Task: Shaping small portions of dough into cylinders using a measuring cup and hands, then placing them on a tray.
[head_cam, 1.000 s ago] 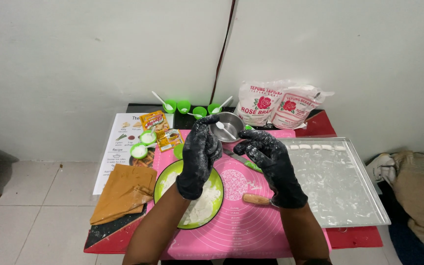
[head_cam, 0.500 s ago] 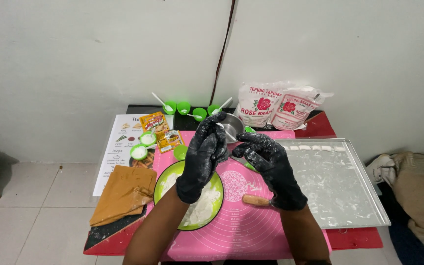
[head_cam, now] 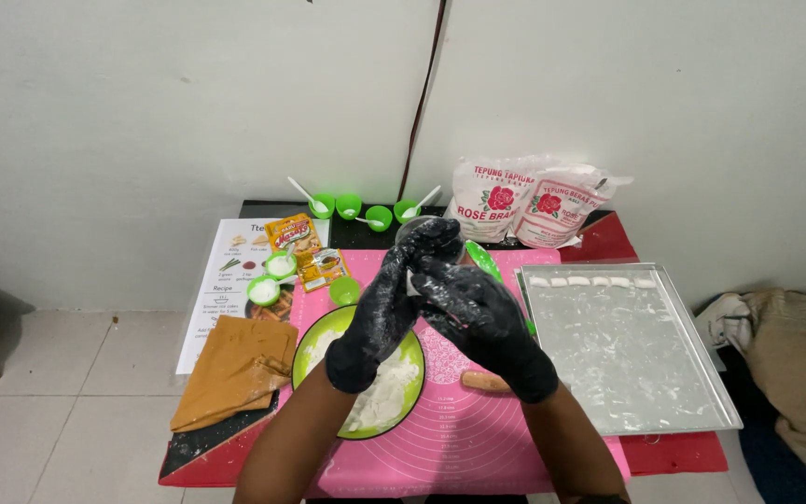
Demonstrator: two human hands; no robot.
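My gloved left hand (head_cam: 394, 299) and right hand (head_cam: 473, 313) meet above the pink mat (head_cam: 459, 420), fingers pressed round a small white dough bit (head_cam: 411, 283); I judge I'm shaping it, and next it needs a gentle set-down beside the pieces on the tray (head_cam: 692, 411).

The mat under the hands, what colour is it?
The mat is bright pink with faint printed markings, seen in the head view.
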